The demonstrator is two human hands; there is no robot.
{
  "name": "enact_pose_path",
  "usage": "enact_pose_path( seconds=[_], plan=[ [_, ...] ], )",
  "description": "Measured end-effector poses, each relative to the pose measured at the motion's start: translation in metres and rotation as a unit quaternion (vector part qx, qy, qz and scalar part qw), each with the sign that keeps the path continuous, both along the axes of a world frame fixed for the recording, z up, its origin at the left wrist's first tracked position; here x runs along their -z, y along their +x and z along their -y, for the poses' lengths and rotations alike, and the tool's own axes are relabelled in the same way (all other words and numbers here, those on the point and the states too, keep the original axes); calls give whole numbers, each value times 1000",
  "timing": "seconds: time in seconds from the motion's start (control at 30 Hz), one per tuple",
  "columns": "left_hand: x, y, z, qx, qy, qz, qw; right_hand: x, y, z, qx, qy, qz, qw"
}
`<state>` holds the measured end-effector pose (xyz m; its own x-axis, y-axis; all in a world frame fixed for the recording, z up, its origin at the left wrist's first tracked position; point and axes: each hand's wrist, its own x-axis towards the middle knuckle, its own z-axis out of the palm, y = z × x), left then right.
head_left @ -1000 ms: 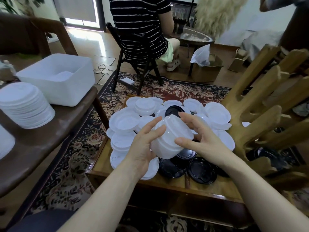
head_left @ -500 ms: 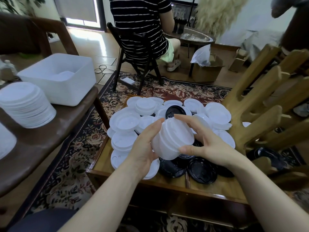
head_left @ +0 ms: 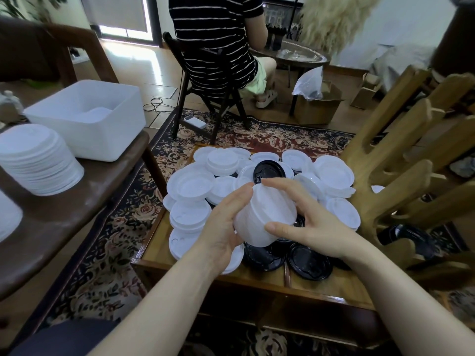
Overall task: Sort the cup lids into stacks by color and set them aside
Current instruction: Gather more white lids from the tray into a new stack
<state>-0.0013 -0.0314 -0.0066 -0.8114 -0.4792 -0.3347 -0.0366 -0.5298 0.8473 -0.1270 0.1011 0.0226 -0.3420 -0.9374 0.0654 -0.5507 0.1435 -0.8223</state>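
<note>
Both yr hands grasp white lid stack [head_left: 267, 214]: L hand [head_left: 223, 227] cups left side, R hand [head_left: 308, 227] curls fingers over top & near edge. Stack tilted, held above low wooden table [head_left: 257, 278]. Loose white lids [head_left: 190, 185] & black lids [head_left: 309, 260] scattered beneath. Sorted white pile [head_left: 38, 163] on side table [head_left: 64, 222] w/ white bin [head_left: 87, 122].

White lid stack [head_left: 267, 214] tilted, held w/ both hands above loose lids [head_left: 334, 176].

Both hands [head_left: 226, 227] [head_left: 316, 232] grip white lid stack [head_left: 264, 217].
</note>
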Motion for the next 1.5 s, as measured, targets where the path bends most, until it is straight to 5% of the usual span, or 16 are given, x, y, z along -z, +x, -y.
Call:
enact_pose_path(
  seconds=[0.5,0.87,1.13,1.37,1.5],
  plan=[
    [-7,3,-5,-17,-8,-23,1000,8,8,5,59,-17,-77,995],
    [-3,2,-4,-29,-11,-45,998,12,6,-1,51,-12,84,995],
    [-6,4,-1,61,-65,-32,996,12,-1,-9,53,-9,97,994],
    [-2,2,-4,1,-35,-21,999,10,-12,-6,30,37,107,993],
    [-2,1,0,-32,-7,-15,999,12,-53,0,188,2,6,982]
  ],
)
